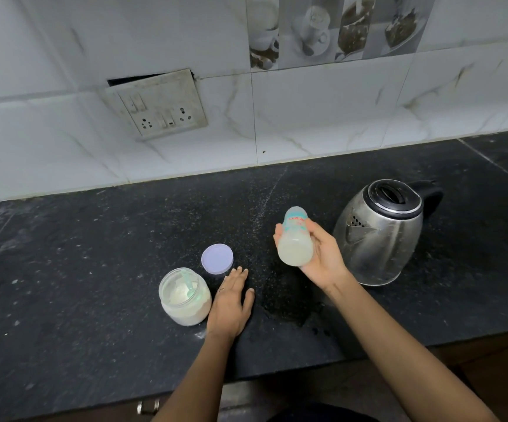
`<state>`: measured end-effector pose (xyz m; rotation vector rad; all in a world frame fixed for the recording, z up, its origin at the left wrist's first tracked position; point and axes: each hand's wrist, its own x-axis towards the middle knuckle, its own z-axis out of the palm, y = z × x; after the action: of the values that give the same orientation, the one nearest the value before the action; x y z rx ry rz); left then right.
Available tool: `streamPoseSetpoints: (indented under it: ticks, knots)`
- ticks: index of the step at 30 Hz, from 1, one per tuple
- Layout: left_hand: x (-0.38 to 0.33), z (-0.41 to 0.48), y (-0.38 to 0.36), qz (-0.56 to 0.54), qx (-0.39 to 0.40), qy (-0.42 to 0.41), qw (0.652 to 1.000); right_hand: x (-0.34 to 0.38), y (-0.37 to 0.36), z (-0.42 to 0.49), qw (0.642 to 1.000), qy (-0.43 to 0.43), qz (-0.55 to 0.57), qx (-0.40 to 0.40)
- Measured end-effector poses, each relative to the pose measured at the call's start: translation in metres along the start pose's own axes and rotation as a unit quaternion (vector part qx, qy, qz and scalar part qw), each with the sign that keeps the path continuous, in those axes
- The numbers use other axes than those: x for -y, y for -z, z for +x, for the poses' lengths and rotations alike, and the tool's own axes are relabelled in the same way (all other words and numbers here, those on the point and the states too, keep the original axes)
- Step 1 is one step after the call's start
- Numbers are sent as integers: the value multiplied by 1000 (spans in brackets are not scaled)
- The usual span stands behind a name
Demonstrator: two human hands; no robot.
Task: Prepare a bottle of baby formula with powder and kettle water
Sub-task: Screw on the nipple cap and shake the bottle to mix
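A baby bottle (294,237) is held in the right hand (323,254), raised above the black worktop (124,239) and tilted so that its base points toward the camera and its top away toward the wall. The grip of that hand is closed around the bottle's body, with the thumb on one side and the fingers wrapped behind. A pale, milky liquid is seen gathered in the lower part of the bottle; teal and red markings are printed on its side, too small to be read.

The steel kettle (379,236) is taken as the landmark. It is stood upright on the worktop with its black lid shut, and the bottle is held just to the left of it, apart from it.

Further left of the kettle, an open jar of white powder (184,296) is stood on the worktop, with a light green scoop (187,283) left inside it. The jar's lilac lid (217,259) is laid flat just behind the jar.

The left hand (231,303) is rested palm down on the worktop between the jar and the bottle, just beside the jar, fingers spread flat, nothing held.

A wet patch (289,309) is seen on the worktop below the bottle.
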<state>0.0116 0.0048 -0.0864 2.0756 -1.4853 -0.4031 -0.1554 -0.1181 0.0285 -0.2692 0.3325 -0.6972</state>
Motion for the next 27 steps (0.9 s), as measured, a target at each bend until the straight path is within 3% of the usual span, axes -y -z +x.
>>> streamPoseSetpoints:
  ticks: [4,8,11,14,16,19,21,23,27]
  knots:
    - [-1,-1,2,-2,-2,-4,1000,-7,1,-3,994,-28,-91,45]
    - [-2,-2,1,-2,0,-1,1000,-10,14,4,998,-8,-49,-25]
    - [-2,-1,2,-4,-4,-4,1000,-15,15,-4,996,-37,-83,1]
    - [-3,-1,2,-1,-3,-5,1000,-11,19,1,1000,-12,8,-18]
    - [-3,-1,3,-2,1,-5,1000,-7,17,-2,997,-43,56,16]
    - [-2,-1,2,0,-1,-8,1000,-5,14,-13,990,-40,-81,109]
    - [-3,-1,2,2,-2,-8,1000,-7,3,-11,987,-37,-130,90]
    - [-4,-2,3,0,-4,-7,1000,-11,8,-7,991,-67,-98,57]
    - [-4,-2,3,-4,-5,-4,1000,-17,14,-12,978,-89,-133,131]
